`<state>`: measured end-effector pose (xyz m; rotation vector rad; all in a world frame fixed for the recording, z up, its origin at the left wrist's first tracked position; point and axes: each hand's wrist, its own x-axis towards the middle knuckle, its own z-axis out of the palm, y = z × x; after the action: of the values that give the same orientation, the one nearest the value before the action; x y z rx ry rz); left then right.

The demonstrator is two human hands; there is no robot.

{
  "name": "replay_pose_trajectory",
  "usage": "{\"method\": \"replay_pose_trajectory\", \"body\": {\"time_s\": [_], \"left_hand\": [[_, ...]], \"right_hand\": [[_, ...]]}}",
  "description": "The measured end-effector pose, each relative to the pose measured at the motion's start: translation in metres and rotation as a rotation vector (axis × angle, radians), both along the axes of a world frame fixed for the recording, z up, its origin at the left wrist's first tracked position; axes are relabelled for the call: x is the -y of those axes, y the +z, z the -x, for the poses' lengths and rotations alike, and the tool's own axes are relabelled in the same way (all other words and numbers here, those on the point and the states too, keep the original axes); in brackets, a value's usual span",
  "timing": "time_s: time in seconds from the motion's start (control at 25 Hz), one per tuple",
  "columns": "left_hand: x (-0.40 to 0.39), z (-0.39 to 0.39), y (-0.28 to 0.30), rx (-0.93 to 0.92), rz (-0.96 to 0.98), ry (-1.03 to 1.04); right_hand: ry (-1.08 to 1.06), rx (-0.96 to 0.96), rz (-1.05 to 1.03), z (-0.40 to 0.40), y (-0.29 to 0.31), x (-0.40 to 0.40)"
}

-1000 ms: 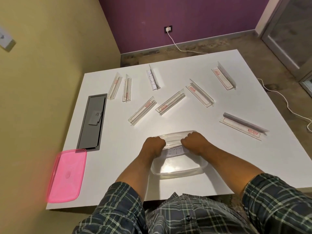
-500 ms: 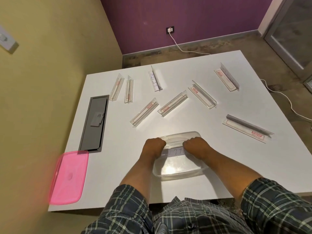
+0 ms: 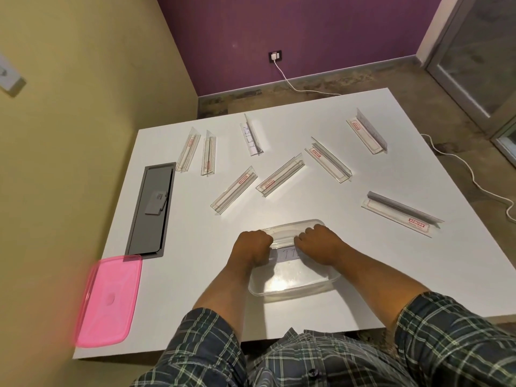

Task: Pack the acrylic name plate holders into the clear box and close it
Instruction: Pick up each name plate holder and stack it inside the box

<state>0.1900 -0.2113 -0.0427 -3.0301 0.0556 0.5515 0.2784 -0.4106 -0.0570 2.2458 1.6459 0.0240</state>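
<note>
The clear box [image 3: 293, 286] stands open near the table's front edge. Inside it lies one acrylic name plate holder [image 3: 283, 254] with a written paper insert. My left hand [image 3: 252, 247] and my right hand [image 3: 321, 245] each grip one end of that holder inside the box, fingers curled. Several more clear holders lie scattered on the white table [image 3: 195, 261] beyond the box, among them one at the right [image 3: 402, 215], one in the middle [image 3: 280, 178] and one at the far right [image 3: 367, 131].
A pink lid [image 3: 110, 300] lies at the table's front left corner. A grey cable hatch [image 3: 150, 209] is set in the table's left side. A yellow wall runs along the left. A white cord [image 3: 469, 169] trails on the floor at the right.
Both hands stay on the holder in the box and have shifted only slightly. The camera view has drifted a little.
</note>
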Motion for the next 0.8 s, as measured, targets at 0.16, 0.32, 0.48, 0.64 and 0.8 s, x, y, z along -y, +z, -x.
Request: {"method": "replay_pose_trajectory", "body": {"time_s": [0.16, 0.32, 0.48, 0.64, 0.8], "left_hand": [[0.007, -0.015, 0.013, 0.179, 0.122, 0.119], [0.023, -0.043, 0.03, 0.295, 0.225, 0.248], [0.054, -0.071, 0.039, 0.291, 0.319, 0.257], [0.092, -0.101, 0.04, 0.263, 0.363, 0.19], [0.131, -0.123, 0.031, 0.164, 0.402, 0.125]], "right_hand": [[0.184, -0.066, -0.29, -0.012, 0.016, 0.009], [0.036, -0.116, -0.516, -0.03, 0.029, 0.027], [-0.286, -0.071, -0.591, -0.048, 0.031, 0.069], [-0.66, -0.04, -0.602, -0.063, 0.02, 0.135], [-1.105, -0.134, -0.411, -0.067, 0.007, 0.196]]}}
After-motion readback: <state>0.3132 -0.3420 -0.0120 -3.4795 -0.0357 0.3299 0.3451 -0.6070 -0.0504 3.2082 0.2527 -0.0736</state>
